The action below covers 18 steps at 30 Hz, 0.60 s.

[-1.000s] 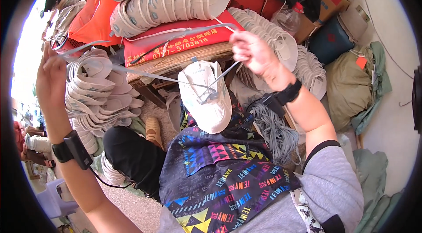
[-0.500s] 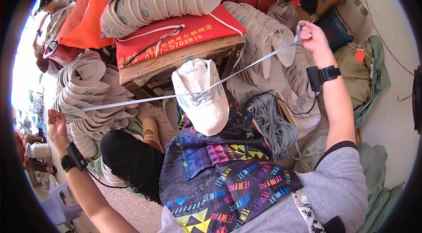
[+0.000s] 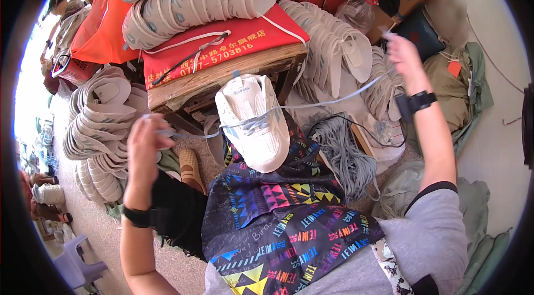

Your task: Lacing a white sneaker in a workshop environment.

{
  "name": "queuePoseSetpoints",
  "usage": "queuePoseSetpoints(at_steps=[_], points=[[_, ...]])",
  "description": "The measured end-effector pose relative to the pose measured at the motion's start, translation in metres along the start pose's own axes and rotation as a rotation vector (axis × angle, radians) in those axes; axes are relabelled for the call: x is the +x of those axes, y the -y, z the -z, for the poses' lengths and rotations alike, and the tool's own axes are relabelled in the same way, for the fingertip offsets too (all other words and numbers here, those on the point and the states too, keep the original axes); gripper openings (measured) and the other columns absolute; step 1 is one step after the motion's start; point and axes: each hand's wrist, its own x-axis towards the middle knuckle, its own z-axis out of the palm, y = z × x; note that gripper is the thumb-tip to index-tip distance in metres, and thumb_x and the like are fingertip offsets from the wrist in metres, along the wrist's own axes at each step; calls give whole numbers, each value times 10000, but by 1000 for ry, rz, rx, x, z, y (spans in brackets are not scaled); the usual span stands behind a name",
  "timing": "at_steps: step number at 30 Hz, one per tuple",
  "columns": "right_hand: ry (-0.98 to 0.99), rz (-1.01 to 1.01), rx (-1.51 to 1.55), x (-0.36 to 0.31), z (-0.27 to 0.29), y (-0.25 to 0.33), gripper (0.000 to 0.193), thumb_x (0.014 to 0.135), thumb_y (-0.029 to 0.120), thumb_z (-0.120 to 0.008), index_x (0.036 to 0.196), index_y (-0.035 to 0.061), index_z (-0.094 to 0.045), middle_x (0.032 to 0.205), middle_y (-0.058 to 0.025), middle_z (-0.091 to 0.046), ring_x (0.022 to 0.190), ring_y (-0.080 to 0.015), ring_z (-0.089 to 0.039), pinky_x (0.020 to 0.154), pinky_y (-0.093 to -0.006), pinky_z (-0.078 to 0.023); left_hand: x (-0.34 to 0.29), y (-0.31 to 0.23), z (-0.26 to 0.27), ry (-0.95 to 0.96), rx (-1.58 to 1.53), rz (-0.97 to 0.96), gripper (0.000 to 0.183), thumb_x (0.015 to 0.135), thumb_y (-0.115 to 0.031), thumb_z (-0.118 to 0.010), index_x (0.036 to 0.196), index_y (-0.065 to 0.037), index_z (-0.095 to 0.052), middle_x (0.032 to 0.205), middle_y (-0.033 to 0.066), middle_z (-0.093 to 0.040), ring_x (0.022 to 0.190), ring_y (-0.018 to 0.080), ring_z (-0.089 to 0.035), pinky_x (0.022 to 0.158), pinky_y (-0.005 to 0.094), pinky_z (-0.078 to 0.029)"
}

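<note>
A white sneaker upper (image 3: 258,147) rests toe toward me over my lap, on the dark patterned apron (image 3: 289,211). A pale grey-blue shoelace (image 3: 339,100) passes through its lower eyelets, with both long ends drawn out sideways. Left of the shoe, my left hand (image 3: 146,147) is closed on one end, its fingers partly blurred. Far out at the upper right, my right hand (image 3: 405,57) grips the other end with bent fingers. The lace hangs slightly slack on both sides of the shoe.
A wooden stand (image 3: 222,75) with a red bag (image 3: 228,45) bears nested uppers (image 3: 194,6). More stacked uppers stand left (image 3: 100,111) and right (image 3: 328,45). A bundle of grey laces (image 3: 347,156) lies right of the shoe. A purple stool (image 3: 78,261) is at lower left.
My left hand has come in from the far left toward the shoe. My right hand has shifted slightly right and down. The lace, taut before, now sags.
</note>
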Motion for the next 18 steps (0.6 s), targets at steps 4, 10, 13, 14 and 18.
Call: queuePoseSetpoints(at_steps=[4, 10, 13, 14, 18], points=[[420, -73, -180, -80, -125, -57, 213, 917, 242, -619, 1025, 59, -594, 779, -18, -623, 571, -70, -550, 472, -207, -417, -12, 16, -65, 208, -48, 6, 238, 1023, -174, -451, 1140, -15, -584, 955, 65, -651, 619, 109, -604, 592, 235, -514], [804, 62, -303, -146, -198, -100, 179, 964, 145, -536, 1080, 11, -557, 825, -45, -661, 648, -101, -615, 587, -236, -493, -15, 42, -107, 308, 74, -30, 246, 1036, -223, -429, 1040, -28, -580, 775, 27, -622, 544, 82, -552, 493, 219, -417], [807, 163, -530, -157, -200, -98, 119, 961, 137, -568, 965, 22, -597, 772, -14, -614, 695, -78, -581, 645, -247, -475, -23, 27, -106, 375, 196, 99, 267, 1037, -246, -428, 1039, -27, -581, 716, 24, -615, 508, 74, -530, 431, 226, -374], [790, 146, -583, -159, -201, -94, 124, 951, 145, -585, 949, 23, -604, 767, -22, -616, 699, -91, -587, 657, -254, -479, -25, 25, -106, 376, 205, 122, 269, 1030, -244, -446, 1039, -21, -596, 700, 23, -611, 481, 71, -504, 412, 223, -363], [714, 590, -651, -152, -193, -109, 137, 920, 158, -621, 944, 23, -626, 755, -45, -619, 694, -121, -599, 657, -279, -485, -29, 27, -103, 254, 439, -184, 160, 958, -173, -566, 948, -38, -652, 785, 96, -606, 577, 189, -558, 529, 303, -443]])
